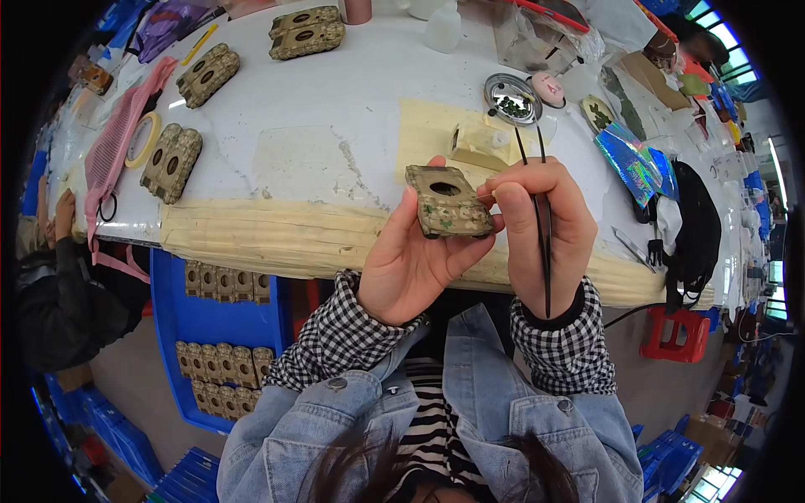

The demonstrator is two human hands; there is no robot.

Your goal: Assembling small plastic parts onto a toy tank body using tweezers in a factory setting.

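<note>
Far left of the frame, another person's dark sleeve sits beside the white worktable. On the table at upper left lies a pink mesh bag, a roll of cream tape just beside it, and pairs of tan camouflage-patterned blocks with oval holes; more of them stand farther up the table. Below the table edge, lower left, a blue plastic crate holds rows of the same blocks.

Now to centre frame: the left hand is cupped around a tan camouflage rectangular casing with an oval opening, fingers wrapped under it, thumb up along its left side, holding it up just in front of the table edge. Right beside it, the right hand is closed around thin black tweezers, fingertips pinched near the casing's right end; whether the tips touch the casing, I cannot tell.

Above the hands, a round metal dish with small dark green pieces. Further right, a sheet of shiny iridescent foil, then black fabric, and a red plastic stool at lower right.
</note>
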